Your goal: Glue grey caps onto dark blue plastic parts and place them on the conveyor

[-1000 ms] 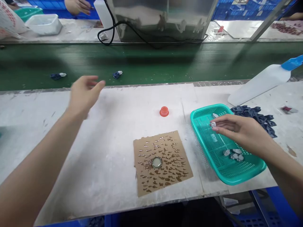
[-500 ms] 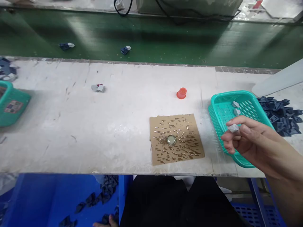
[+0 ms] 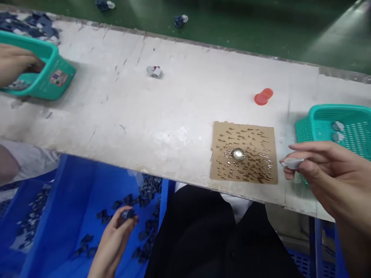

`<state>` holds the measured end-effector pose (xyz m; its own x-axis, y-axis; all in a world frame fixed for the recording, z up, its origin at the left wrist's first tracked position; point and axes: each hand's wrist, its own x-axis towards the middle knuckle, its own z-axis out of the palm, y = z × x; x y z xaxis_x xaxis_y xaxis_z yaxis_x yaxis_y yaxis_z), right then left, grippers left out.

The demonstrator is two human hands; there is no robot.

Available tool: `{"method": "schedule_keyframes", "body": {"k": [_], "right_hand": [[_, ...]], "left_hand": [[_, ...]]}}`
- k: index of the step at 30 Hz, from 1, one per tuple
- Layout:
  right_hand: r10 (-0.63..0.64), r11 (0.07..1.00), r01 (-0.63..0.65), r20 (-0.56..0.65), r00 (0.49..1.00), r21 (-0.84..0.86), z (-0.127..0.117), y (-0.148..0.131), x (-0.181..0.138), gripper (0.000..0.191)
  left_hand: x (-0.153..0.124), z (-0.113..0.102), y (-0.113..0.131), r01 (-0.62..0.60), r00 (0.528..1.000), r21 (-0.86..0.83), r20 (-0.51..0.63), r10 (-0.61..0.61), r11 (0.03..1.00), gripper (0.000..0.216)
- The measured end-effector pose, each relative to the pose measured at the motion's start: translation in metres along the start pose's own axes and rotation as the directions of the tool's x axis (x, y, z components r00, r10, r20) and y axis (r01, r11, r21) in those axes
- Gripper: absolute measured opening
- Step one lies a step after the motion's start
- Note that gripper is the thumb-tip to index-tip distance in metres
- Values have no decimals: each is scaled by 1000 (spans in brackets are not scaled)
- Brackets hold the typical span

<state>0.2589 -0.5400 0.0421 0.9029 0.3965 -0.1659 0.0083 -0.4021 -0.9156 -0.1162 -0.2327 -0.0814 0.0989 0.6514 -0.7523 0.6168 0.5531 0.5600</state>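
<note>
— White bench (image 3: 162, 116), green belt (image 3: 261, 27) beyond it. Where's the work?
— Right hand (image 3: 330, 177) pinches a small grey piece (image 3: 292, 163) between thumb and fingertips, beside the teal basket (image 3: 319, 119) and the brown card (image 3: 244, 152).
— And the other?
— Left hand (image 3: 114, 241) has dropped below the bench into the blue bin (image 3: 72, 200), fingers closing on a dark part (image 3: 127, 213). A second ago it hovered above the table.
— Anything unclear?
— The basket runs off frame; another person's hand (image 3: 14, 63) reaches into the far basket (image 3: 55, 73).
</note>
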Motion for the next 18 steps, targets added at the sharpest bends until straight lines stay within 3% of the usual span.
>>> {"method": "schedule_keyframes", "body": {"k": [2,4,6,9,11,13,18], "right_hand": [[-98,968,83,-52,994,-238,11,1,-1,26],[-248,880,217,-18,969,-423,23,-1,1,15],[-411,748,392,90,907,-535,33,-3,5,4],[-544,551,562,246,802,-617,45,-3,14,12],[-541,510,581,289,790,-634,49,-1,18,12],[-515,519,580,312,798,-627,50,1,20,13],[-443,585,551,335,832,-595,50,4,19,15]], "left_hand": [[-24,18,34,2,994,-298,104,31,954,55],[-49,41,67,35,958,-476,267,106,879,47],[-69,64,93,138,844,-557,499,197,819,35],[-84,99,113,315,607,-558,740,289,768,26],[-87,121,115,375,518,-553,791,327,744,20],[-88,137,113,398,468,-568,801,373,720,15],[-92,153,109,311,418,-605,780,466,733,11]]}}
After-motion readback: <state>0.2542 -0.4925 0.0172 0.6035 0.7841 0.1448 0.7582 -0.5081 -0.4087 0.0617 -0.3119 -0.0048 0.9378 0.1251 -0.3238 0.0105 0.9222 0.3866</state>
